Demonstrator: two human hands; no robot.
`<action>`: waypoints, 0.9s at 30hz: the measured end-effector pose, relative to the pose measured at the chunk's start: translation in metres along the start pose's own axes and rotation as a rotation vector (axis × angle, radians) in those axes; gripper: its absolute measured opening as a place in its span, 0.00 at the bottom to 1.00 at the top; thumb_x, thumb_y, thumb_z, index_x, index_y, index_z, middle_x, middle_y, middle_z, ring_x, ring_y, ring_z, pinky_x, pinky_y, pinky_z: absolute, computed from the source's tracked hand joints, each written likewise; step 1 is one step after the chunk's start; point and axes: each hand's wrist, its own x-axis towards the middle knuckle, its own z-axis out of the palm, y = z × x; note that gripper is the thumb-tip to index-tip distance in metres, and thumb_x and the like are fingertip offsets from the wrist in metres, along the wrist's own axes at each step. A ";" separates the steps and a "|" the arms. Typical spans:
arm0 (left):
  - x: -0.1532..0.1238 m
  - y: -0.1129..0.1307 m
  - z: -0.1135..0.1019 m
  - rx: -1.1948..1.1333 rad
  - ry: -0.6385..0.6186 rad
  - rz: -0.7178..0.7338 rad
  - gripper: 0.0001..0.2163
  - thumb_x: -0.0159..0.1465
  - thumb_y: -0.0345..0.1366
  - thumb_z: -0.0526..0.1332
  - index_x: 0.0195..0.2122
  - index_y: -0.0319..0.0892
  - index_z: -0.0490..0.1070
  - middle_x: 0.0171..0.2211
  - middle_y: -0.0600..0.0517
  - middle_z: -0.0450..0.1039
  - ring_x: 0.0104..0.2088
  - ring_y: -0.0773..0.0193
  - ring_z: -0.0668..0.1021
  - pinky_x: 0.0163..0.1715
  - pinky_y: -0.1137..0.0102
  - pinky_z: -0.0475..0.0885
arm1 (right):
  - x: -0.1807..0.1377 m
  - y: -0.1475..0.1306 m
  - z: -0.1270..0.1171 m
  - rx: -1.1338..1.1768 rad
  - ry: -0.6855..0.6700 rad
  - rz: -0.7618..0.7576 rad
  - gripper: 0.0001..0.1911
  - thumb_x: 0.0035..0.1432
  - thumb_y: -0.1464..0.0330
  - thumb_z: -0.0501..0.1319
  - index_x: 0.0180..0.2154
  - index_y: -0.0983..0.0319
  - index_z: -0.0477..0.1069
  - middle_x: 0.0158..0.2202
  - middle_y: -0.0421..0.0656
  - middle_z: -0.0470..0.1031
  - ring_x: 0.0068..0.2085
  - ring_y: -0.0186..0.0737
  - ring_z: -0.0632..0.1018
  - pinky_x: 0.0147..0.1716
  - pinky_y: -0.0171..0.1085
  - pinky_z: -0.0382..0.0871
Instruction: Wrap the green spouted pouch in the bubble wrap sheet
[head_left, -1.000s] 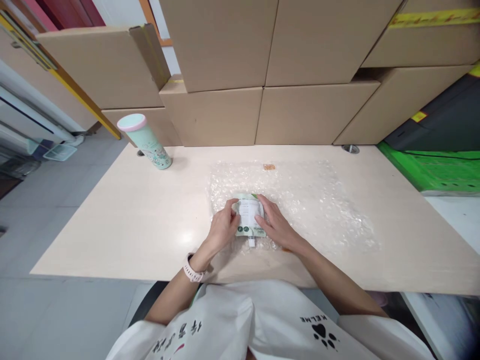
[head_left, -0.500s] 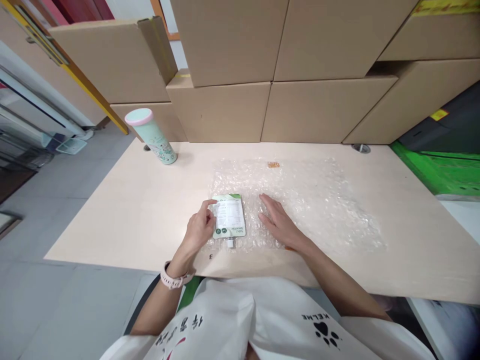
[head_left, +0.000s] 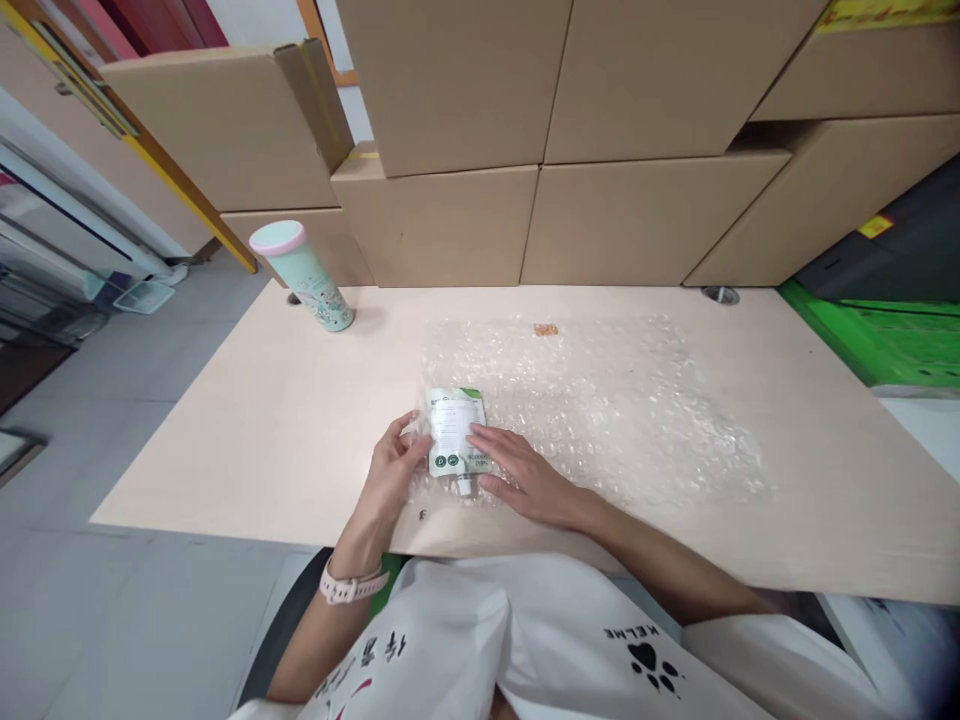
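A small white and green spouted pouch lies flat on the left end of a sheet of clear bubble wrap spread over the pale table. My left hand rests at the pouch's left edge, fingers loosely curled against the wrap's corner. My right hand lies flat, fingers stretched out, its fingertips pressing on the pouch's lower right part. The pouch's white spout points toward me.
A mint cup with a pink lid stands at the table's far left. A small orange scrap lies on the wrap's far edge. Stacked cardboard boxes wall the back. A green crate sits at the right.
My right hand slid left from the bare wrap onto the pouch. My left hand dropped from the pouch's top left corner to its left edge.
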 end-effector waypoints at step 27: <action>0.000 -0.004 0.106 0.882 -0.504 0.774 0.18 0.66 0.48 0.59 0.51 0.43 0.72 0.44 0.44 0.70 0.47 0.52 0.72 0.47 0.57 0.72 | -0.027 0.033 -0.062 -0.053 0.338 0.341 0.10 0.64 0.67 0.54 0.32 0.59 0.71 0.31 0.40 0.76 0.33 0.38 0.74 0.33 0.35 0.62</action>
